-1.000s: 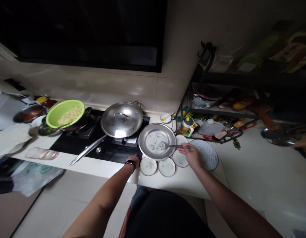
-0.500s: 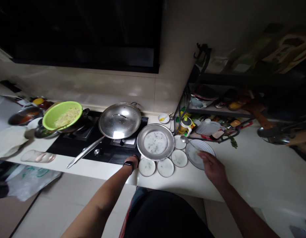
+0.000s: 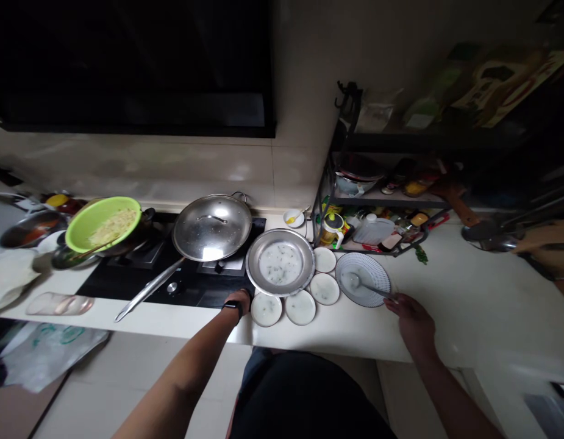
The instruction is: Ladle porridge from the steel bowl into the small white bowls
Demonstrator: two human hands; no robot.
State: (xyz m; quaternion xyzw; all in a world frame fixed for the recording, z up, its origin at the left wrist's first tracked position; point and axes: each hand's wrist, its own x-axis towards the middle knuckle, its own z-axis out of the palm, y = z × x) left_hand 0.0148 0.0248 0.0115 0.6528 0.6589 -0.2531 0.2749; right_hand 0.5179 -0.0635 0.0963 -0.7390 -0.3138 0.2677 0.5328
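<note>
My right hand [image 3: 412,320] is closed around the handle of a metal spoon [image 3: 373,288]. The spoon's head rests inside a ribbed, patterned bowl [image 3: 377,273] that holds a little whitish liquid. My left hand [image 3: 239,299], with a dark watch on its wrist, is at the front right corner of the hob [image 3: 190,291]; its fingers are mostly hidden. Beside it is a round metal pan [image 3: 251,262] holding white liquid with green bits. Several small round dishes with similar liquid, among them one dish [image 3: 300,306] in front, stand between the pan and the bowl.
A lidded wok [image 3: 213,228] sits on the hob, its long handle [image 3: 149,289] reaching over the front edge. Left of it is a green basin [image 3: 75,228] with pale shreds. A glass [image 3: 60,303] lies near the counter edge. A black rack [image 3: 330,183] holds jars at right.
The spoon's head has swung from above the bowl's left rim down into the bowl. My right hand has moved right and toward me, out of the bowl. My left hand stays by the hob.
</note>
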